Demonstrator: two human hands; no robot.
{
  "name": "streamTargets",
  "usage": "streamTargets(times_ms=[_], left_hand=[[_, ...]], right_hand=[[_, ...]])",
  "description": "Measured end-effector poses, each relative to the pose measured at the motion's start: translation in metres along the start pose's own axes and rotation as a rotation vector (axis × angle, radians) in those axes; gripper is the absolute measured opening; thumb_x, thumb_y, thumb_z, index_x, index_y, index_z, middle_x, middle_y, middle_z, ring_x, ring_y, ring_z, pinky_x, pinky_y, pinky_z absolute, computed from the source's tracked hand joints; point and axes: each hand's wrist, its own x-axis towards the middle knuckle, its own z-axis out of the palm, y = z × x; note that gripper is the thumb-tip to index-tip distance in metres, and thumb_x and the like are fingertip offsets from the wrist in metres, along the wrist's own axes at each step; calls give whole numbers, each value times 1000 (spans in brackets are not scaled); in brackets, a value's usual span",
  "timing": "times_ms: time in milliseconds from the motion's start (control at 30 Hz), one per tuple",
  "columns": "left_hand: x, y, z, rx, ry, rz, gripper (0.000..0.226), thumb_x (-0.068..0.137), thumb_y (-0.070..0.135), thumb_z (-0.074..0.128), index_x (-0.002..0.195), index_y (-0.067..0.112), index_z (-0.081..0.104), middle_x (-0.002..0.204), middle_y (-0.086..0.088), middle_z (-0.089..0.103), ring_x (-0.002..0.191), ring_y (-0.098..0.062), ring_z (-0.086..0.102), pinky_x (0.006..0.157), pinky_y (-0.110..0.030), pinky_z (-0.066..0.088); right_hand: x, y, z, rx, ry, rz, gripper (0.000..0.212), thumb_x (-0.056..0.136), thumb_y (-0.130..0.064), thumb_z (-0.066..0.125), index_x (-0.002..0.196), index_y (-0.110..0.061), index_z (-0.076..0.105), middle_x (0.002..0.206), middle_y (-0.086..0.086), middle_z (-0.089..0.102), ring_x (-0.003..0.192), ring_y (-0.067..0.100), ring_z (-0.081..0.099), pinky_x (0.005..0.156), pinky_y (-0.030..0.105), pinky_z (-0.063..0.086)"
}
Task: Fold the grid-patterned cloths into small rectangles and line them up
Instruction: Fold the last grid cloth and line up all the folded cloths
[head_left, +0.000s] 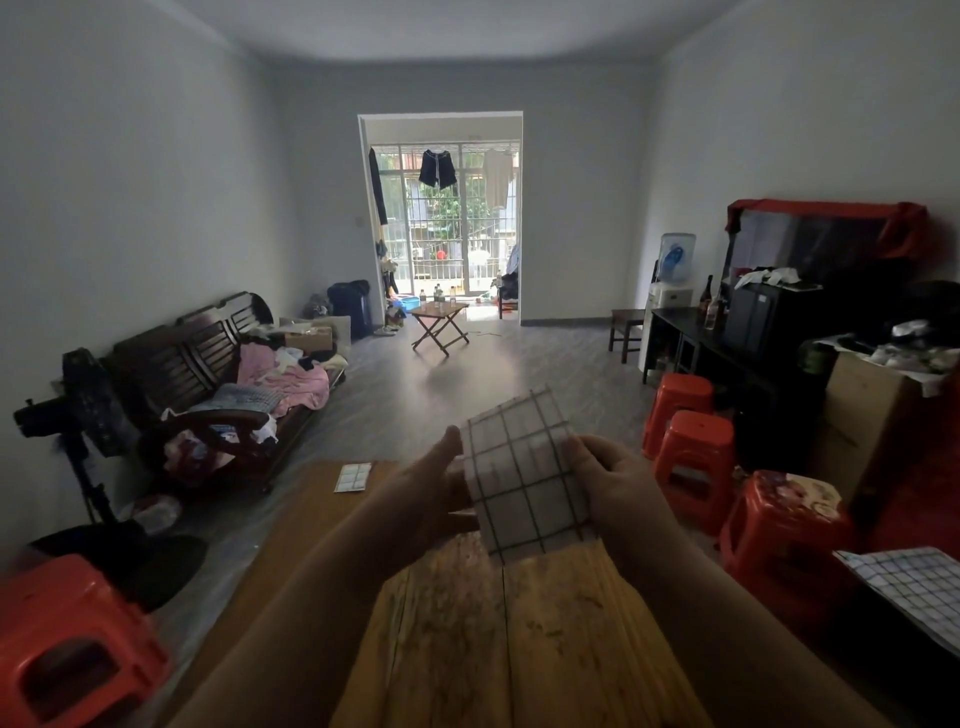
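Fingers (584, 449) of the right hand (618, 483) curl round the folded cloth (524, 483); the left hand (431, 488) pinches its opposite edge. White with dark grid lines, it is held above the desk (519, 634), near a smaller folded cloth (353, 477) by the desk's far edge, with open floor (467, 379) beyond.

No readable text, brand or number is showing anywhere, the blue label on the water-cooler bottle (677, 257) and the labels on the glass bottles (708, 297) beside it coming through too blurred to read.
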Motion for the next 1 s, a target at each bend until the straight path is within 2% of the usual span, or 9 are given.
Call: streamTargets(times_ms=[100, 167, 267, 333, 433, 567, 667, 867, 1000], left_hand=[[1, -7, 12, 81, 100, 131, 56, 91, 23, 67, 141, 18, 42, 117, -16, 71, 103, -30, 72, 83, -44, 60], [1, -13, 15, 131, 164, 206, 70, 92, 12, 69, 149, 34, 33, 110, -11, 74, 99, -26, 74, 83, -43, 61], [2, -24, 13, 313, 253, 311, 48, 95, 17, 67, 134, 42, 54, 112, -9, 74, 99, -21, 74, 84, -45, 62], [3, -28, 11, 397, 302, 339, 24, 94, 23, 67, 112, 39, 71, 107, -4, 76, 96, -19, 74, 80, -46, 63], [4, -29, 12, 344, 329, 316, 10, 94, 23, 67, 96, 27, 76, 103, -3, 76, 98, -25, 72, 79, -48, 63], [4, -31, 12, 323, 395, 307, 10, 95, 23, 66, 100, 21, 75, 108, -7, 73, 101, -27, 70, 81, -49, 62], [5, -33, 13, 428, 424, 330, 8, 94, 25, 67, 97, 25, 75, 106, 0, 73, 102, -22, 69, 84, -46, 61], [9, -37, 18, 646, 454, 389, 12, 94, 23, 69, 104, 24, 76, 105, 8, 72, 102, -12, 67, 83, -27, 58], [8, -39, 23, 806, 486, 444, 18, 95, 23, 67, 111, 21, 76, 105, 10, 72, 99, -9, 66, 79, -18, 52]], right_hand=[[-3, 5, 6, 69, 10, 36, 37, 91, -64, 55, 105, -35, 74, 99, -6, 77, 90, 17, 75, 80, 49, 61], [-6, 6, 11, 192, 32, 77, 25, 98, -42, 56, 105, -26, 74, 103, 2, 77, 91, 16, 74, 81, 44, 61], [-8, 9, 14, 195, 103, 36, 28, 99, -27, 59, 127, -23, 62, 109, 4, 73, 99, 17, 71, 85, 43, 60], [-9, 11, 12, 136, 132, -21, 35, 98, -24, 61, 132, -27, 55, 105, 3, 72, 96, 17, 71, 81, 43, 61], [-11, 14, 8, 60, 106, -53, 15, 98, -23, 60, 110, -25, 69, 100, 0, 72, 93, 15, 70, 81, 46, 61], [-11, 18, 6, 44, 100, -49, 16, 98, -21, 61, 111, -21, 71, 104, -2, 74, 100, 13, 70, 87, 41, 61], [-10, 20, 5, -42, 122, -64, 15, 97, -20, 65, 110, -21, 72, 101, -5, 74, 98, 9, 69, 85, 32, 60], [-12, 24, 0, -163, 132, -92, 18, 95, -19, 67, 112, -19, 73, 102, -8, 73, 96, 3, 68, 84, 28, 60], [-16, 26, -4, -280, 126, -132, 14, 94, -20, 68, 107, -22, 74, 95, -13, 72, 91, -1, 67, 72, 10, 53]])
